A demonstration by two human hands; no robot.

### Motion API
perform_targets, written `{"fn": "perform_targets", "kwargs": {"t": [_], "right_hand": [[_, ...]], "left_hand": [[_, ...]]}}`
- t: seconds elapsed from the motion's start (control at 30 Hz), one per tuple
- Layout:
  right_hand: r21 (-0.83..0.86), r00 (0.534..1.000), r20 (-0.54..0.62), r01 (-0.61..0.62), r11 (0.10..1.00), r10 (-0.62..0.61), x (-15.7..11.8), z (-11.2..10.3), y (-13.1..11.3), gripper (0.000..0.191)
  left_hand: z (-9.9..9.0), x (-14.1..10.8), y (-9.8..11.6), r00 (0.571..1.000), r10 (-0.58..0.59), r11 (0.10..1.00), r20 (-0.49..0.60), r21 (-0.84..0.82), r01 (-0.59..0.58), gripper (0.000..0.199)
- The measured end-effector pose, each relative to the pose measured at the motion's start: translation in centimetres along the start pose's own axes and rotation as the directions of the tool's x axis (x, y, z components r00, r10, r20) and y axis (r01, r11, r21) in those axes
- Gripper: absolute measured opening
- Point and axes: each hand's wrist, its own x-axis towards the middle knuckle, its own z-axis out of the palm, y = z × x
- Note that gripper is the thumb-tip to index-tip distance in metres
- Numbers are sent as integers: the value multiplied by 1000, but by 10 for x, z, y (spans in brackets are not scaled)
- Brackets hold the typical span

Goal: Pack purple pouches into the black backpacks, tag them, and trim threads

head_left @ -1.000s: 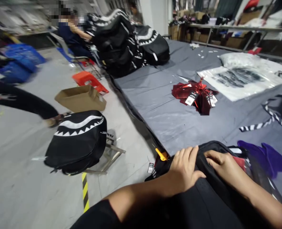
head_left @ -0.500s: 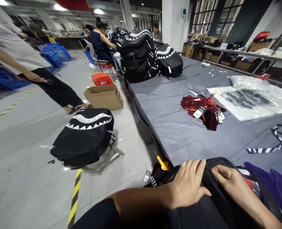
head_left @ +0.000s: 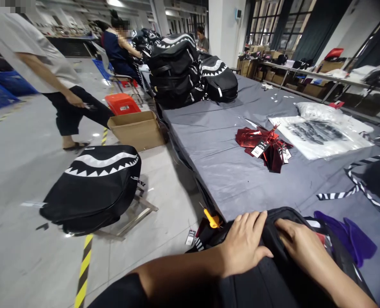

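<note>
Walker (head_left: 45, 68): nearer carton (head_left: 138, 131), upper left.
Left hand (head_left: 244, 246): flat, thumb spread; brace bag (head_left: 257, 286), lower centre.
Right hand (head_left: 301, 246): grip hidden, unclear.

Table (head_left: 209, 141): from lower right up to top centre
Near backpack (head_left: 257, 284): lower right, at the table's near end; left grip (head_left: 246, 241) on it, right grip (head_left: 301, 244) at its opening, farther right
Tool (head_left: 212, 219): left of that backpack, by the table's edge
Cloth (head_left: 350, 239): right of that backpack
Tags (head_left: 262, 143): on the table, right of centre
Plastic sheet (head_left: 353, 143): right of the tags
Backpack pile (head_left: 173, 79): on the table, top centre
Stool (head_left: 141, 218): left of the table, under another backpack (head_left: 93, 192)
Box (head_left: 137, 130): behind that stool, on the floor (head_left: 19, 265)
</note>
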Motion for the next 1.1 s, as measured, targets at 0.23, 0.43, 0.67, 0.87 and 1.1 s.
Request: {"fn": "perform_targets", "kwargs": {"t": [0.23,0.43,0.67,0.87,1.1], "right_hand": [[-355,934,31,343,870,-356,-45,-31,41,17],[-340,995,44,104,935,-94,-154,-48,77,20],[248,751,-313,-527,813,582,-281,-16,39,67],[662,591,-199,-507,552,782,-383,-31,-19,60],[400,438,-719,-375,836,540,-374,-249,24,50]], "left_hand": [[29,9,-2,993,70,997,-92,-28,-73,78],[26,31,23,990,-114,988,84,-95,122,70],[-33,9,63,910,-162,944,383,-207,256,48],[-131,-5,130,992,16,944,129,-330,28,35],[-283,102,265,822,201,935,-532,-145,-323,61]]}}
